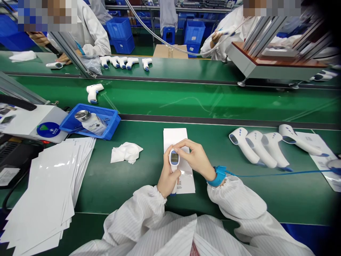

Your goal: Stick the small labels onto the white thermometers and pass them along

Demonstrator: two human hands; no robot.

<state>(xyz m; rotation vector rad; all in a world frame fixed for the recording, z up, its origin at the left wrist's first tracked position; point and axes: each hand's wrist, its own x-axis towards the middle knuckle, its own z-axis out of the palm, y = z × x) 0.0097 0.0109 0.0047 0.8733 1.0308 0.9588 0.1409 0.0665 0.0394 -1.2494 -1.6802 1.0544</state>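
Observation:
A white infrared thermometer [174, 159] with a small grey display faces me above a white sheet [176, 136] on the green bench. My left hand [168, 175] is closed around its handle. My right hand [194, 157], with a blue strap at the wrist, has its fingertips at the top of the thermometer's head, beside the display. What the right fingers pinch, if anything beyond the thermometer's edge, is hidden. To the right lie several more white thermometers [244, 146], one of them on a printed sheet [319, 142]. A crumpled white cloth [126, 152] rests to the left.
A blue tray [113, 128] holds a bottle [93, 122]. Left of me are stacked white sheets [53, 174] and a white device [48, 121]. A green conveyor [186, 99] carries one thermometer [93, 92]. Across it, people in white coats work. A blue cord [266, 174] runs rightward from my wrist.

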